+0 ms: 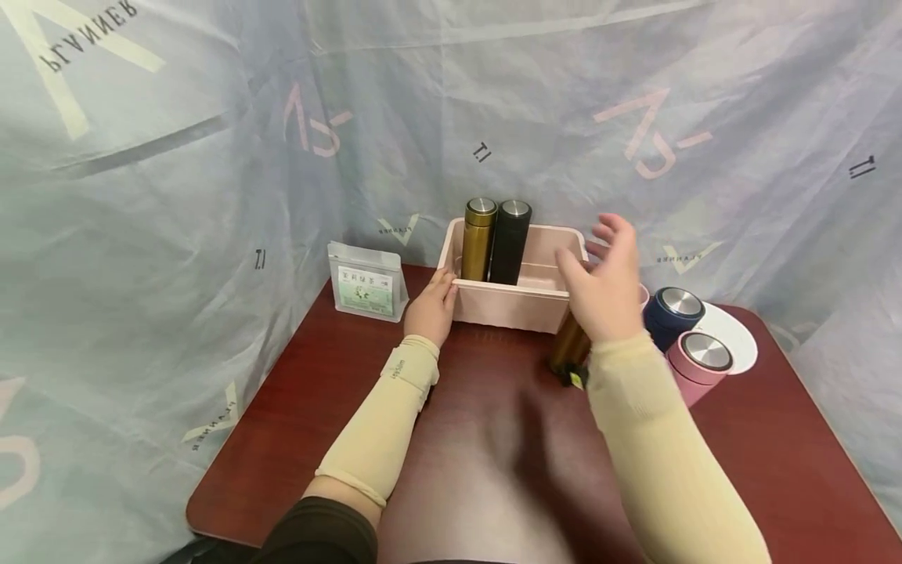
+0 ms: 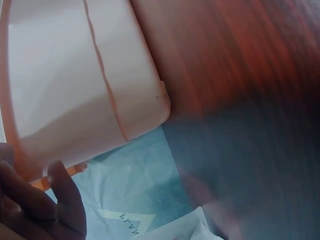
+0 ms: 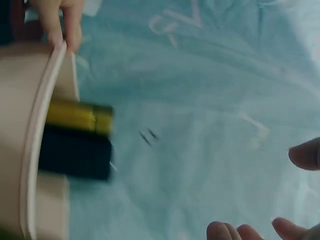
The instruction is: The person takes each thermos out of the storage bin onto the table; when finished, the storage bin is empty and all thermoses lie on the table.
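Observation:
A pale pink plastic bin (image 1: 507,305) stands near the back of the table. Upright inside it, side by side towards its left end, are a gold thermos bottle (image 1: 478,243) and a black thermos bottle (image 1: 510,244). My left hand (image 1: 431,309) grips the bin's rim at its front left corner; the right wrist view also shows those fingers (image 3: 72,25) over the rim. Over the bin's right end hovers my right hand (image 1: 607,278), fingers apart and holding nothing. Partly hidden below it, a brown-gold bottle (image 1: 569,345) stands against the bin's front.
To the right stand a navy thermos bottle (image 1: 671,317) and a pink thermos bottle (image 1: 698,368), with a round white dish (image 1: 740,345) behind them. Another pink rim (image 1: 644,295) peeks past my right hand. A labelled pouch (image 1: 366,282) stands left of the bin. Grey sheeting hangs behind.

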### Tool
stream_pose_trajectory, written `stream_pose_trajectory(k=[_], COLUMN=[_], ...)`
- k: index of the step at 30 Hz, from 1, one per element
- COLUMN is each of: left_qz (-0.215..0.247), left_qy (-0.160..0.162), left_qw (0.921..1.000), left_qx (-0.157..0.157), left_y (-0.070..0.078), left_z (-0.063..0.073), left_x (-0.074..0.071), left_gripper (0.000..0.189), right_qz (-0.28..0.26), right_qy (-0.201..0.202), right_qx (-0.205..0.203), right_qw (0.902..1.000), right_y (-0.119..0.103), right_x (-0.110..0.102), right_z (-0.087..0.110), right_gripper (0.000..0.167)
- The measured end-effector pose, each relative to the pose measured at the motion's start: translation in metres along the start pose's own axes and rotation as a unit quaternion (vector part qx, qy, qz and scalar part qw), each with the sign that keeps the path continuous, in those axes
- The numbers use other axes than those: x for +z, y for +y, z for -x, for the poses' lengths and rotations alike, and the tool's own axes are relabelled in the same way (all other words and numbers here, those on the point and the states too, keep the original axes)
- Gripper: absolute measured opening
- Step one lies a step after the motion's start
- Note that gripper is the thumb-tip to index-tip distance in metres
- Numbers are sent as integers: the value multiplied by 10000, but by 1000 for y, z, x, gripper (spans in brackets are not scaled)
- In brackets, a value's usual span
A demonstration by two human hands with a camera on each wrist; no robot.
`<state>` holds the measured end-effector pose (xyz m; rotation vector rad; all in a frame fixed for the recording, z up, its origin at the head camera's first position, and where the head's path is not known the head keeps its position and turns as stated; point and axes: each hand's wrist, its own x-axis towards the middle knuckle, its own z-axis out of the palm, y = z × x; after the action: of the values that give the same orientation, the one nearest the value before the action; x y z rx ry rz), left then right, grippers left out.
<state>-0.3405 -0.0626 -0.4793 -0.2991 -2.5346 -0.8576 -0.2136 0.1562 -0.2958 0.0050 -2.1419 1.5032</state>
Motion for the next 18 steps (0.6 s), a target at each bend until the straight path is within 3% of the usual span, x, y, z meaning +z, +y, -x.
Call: stream_pose_trajectory(k=[3, 7, 14, 18], left_qz=[-56, -66, -125, -151], left_qy=[-37, -29, 1, 72], left_qw=[10000, 10000, 9999, 9998], left_qx=[-11, -31, 42, 52], left_y=[-1, -2, -4, -4], left_z=[1, 3, 3, 3], left_x=[2, 3, 3, 5], left_gripper=[39, 38, 38, 38], right_qz=[-23, 418, 1180, 1185], right_qy=[-207, -355, -375, -595], right_qx=[352, 624, 1100, 1613], right_qw=[9992, 9965, 9862, 9780], right_y=[14, 35, 64, 76], right_x=[32, 65, 97, 110], right_z=[-28, -55, -88, -107], right_gripper=[71, 72, 78, 87])
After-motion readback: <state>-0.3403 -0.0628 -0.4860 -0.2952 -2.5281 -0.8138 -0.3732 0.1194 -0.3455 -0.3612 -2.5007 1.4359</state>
